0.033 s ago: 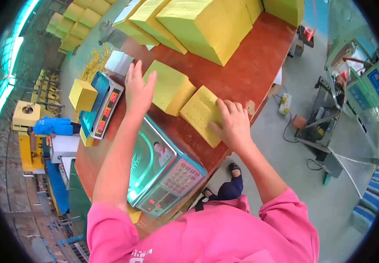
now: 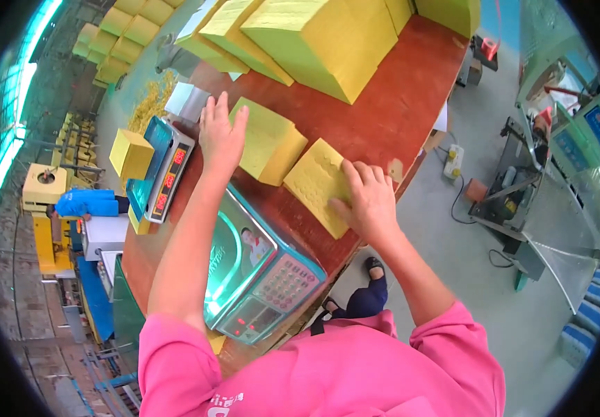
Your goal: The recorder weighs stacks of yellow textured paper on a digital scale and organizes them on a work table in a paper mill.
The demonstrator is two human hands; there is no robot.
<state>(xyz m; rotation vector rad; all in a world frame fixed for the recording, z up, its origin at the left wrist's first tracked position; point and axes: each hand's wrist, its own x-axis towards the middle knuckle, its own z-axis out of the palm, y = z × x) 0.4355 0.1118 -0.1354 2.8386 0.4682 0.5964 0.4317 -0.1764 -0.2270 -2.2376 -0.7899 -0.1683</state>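
Observation:
My left hand (image 2: 222,137) is open with fingers stretched out, beside the left face of a squarish yellow block (image 2: 268,142) on the red-brown table. Whether it touches that block I cannot tell. Closer to me lies a flatter yellow block (image 2: 318,187) with a rough, dimpled top. My right hand (image 2: 371,201) grips its right edge, fingers curled over it and thumb lower on the same side. Below both hands, a teal-edged weighing scale (image 2: 272,278) with a shiny plate, keypad and lit display sits at the table's near edge.
Larger yellow blocks (image 2: 321,42) stand along the far side of the table (image 2: 411,83). Left of my left hand, a second scale (image 2: 168,177) with red digits carries a yellow block (image 2: 132,153). A person in blue (image 2: 88,202) is at far left. A power strip (image 2: 453,161) lies on the floor at right.
The whole view has shifted very slightly. Both hands and the two blocks beside them keep the same places relative to each other.

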